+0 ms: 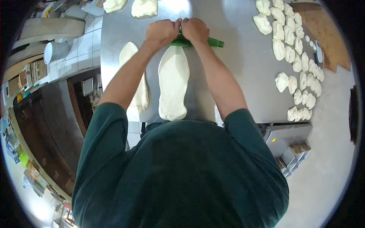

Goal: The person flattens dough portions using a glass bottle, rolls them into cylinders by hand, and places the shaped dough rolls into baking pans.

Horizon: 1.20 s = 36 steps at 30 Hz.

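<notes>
Both the left hand (162, 32) and right hand (195, 29), fingers clenched on the green glass bottle (197, 41) at upper centre, should press evenly along the long flattened white dough strip (173, 83)

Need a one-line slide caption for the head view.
Both hands, left hand and right hand, press a green bottle over a long dough sheet on a steel table.

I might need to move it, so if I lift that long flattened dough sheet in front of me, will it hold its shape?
Probably not. The dough sheet is rolled thin and long, so it would likely droop and stretch. It lies flat on the steel table, so it may cling slightly.
</notes>
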### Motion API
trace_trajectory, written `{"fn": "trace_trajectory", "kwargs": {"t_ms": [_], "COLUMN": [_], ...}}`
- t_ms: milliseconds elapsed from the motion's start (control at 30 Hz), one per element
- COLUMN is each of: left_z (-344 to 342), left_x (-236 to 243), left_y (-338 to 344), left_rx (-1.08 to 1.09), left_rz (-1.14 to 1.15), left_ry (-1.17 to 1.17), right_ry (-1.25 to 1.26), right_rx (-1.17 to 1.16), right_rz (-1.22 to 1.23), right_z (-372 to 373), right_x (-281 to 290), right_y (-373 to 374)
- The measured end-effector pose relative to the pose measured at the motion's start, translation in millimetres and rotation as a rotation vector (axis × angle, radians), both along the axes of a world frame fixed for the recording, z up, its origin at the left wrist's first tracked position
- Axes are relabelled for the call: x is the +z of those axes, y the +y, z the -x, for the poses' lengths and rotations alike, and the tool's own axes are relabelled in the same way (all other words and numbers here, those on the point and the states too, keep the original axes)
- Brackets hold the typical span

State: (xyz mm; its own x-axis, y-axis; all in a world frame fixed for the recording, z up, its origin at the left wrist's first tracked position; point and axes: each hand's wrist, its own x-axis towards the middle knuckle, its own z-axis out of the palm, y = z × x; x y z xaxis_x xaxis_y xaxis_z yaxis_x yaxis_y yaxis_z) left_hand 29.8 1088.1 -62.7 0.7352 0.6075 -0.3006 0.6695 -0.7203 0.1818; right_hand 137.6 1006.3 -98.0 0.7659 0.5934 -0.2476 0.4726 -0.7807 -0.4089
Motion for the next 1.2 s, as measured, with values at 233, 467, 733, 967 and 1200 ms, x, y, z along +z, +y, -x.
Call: {"fn": "trace_trajectory", "kwargs": {"t_ms": [233, 467, 733, 967, 1200], "left_z": [22, 70, 184, 216, 207], "left_x": [-31, -7, 1, 18, 47], "left_y": [32, -5, -160, -264, -273], "left_rx": [-0.643, -0.391, 0.217, 0.475, 0.523], "left_rz": [0.072, 0.309, 0.909, 1.134, 0.816], "left_ry": [-0.255, -0.571, -0.875, -0.963, -0.9], "right_ry": [-0.433, -0.481, -0.42, -0.166, 0.005], "right_rx": [-0.012, 0.05, -0.606, -0.29, -0.149], "right_rz": [-0.286, -0.877, -0.608, -0.475, -0.823], "right_z": [-1, 88, 182, 159, 64], "right_x": [17, 59, -22, -19, -28], "right_y": [-56, -165, -408, -393, -246]}}
